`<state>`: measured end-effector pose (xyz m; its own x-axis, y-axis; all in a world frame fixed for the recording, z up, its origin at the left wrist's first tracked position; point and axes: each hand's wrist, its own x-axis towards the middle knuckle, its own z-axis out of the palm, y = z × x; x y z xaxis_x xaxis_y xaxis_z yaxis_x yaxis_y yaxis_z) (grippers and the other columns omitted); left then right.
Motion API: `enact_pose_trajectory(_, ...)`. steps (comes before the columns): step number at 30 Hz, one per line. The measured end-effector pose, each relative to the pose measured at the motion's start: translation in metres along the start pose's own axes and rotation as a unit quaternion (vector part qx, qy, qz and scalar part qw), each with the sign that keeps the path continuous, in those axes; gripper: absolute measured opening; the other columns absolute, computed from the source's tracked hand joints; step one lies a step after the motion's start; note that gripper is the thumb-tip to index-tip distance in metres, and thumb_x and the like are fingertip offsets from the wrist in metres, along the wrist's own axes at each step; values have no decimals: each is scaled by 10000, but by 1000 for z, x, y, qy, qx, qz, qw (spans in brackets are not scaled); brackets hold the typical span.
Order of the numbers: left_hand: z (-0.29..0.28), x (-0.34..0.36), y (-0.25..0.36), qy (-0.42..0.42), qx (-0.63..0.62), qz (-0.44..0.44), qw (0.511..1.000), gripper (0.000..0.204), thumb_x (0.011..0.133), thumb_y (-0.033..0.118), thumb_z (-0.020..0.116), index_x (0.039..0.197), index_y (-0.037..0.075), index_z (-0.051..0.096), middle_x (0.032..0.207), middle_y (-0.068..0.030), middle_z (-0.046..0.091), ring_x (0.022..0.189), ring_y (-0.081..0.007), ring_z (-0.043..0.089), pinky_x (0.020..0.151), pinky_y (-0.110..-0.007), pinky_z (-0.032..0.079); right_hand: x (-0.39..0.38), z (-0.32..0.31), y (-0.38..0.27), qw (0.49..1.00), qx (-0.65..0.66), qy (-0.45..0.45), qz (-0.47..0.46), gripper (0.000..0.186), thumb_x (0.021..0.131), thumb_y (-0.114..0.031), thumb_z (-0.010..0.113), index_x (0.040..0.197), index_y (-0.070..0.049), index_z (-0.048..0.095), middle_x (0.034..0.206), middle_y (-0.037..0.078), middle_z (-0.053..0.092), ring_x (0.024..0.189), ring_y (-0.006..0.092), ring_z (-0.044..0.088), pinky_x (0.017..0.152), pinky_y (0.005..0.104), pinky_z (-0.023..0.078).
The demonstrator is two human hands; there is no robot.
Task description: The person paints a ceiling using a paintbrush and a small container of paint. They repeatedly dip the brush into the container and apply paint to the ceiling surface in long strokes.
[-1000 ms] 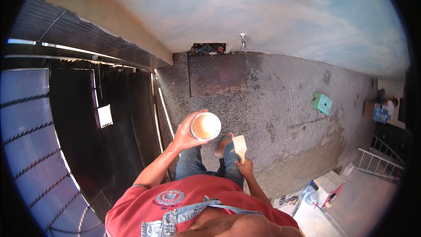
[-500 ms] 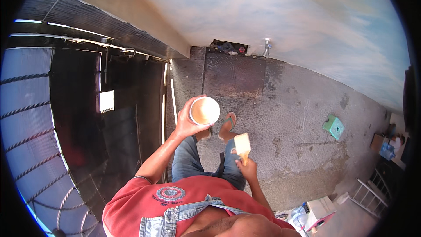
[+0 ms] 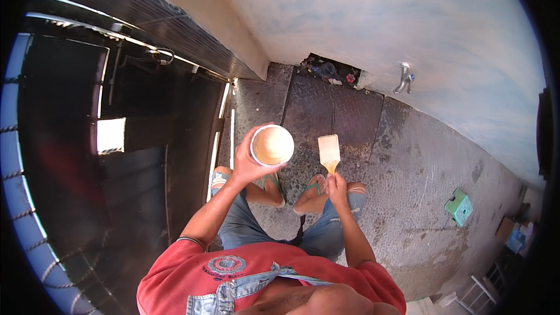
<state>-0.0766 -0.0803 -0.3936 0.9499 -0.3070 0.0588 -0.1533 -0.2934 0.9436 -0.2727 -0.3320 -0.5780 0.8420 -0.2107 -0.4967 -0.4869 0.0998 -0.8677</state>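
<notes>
My left hand (image 3: 245,160) grips a white round tub (image 3: 272,145) from its left side, with the fingers wrapped round it. Through the tub's open top I see a pale cream coating that looks like paint. To the right, my right hand (image 3: 335,188) is closed on the handle of a wide paintbrush (image 3: 329,149). The brush points away from me, and its bristles are the same pale colour. Tub and brush are apart, both held above the floor in front of my knees.
A painted wall (image 3: 350,17) with a metal tap (image 3: 403,78) rises ahead. At its foot are a hole with debris (image 3: 326,71) and a metal floor plate (image 3: 326,111). A dark gate (image 3: 134,198) stands left. A green stool (image 3: 459,206) and a metal rack (image 3: 478,294) are to the right.
My right hand has moved forward and brought the brush up near the tub's level. My knees have bent and spread, and the wall and tap now appear closer.
</notes>
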Motion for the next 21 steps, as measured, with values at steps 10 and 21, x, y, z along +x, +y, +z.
enact_pose_trajectory(10,32,13,-144,72,37,64,995,946,579,220,995,1364,13,509,1254,-130,670,1183,-242,655,1035,-384,515,115,-4,34,973,-188,4,-133,221,1015,-170,481,1000,11,607,686,178,589,622,312,615,600,432,448)
enact_pose_trajectory(21,29,26,-175,83,20,110,990,935,595,271,987,1352,4,508,1246,-126,675,1183,-224,652,1030,-365,509,154,-10,50,932,-272,48,-235,245,1002,-177,573,1139,6,661,745,184,681,714,314,699,659,423,519)
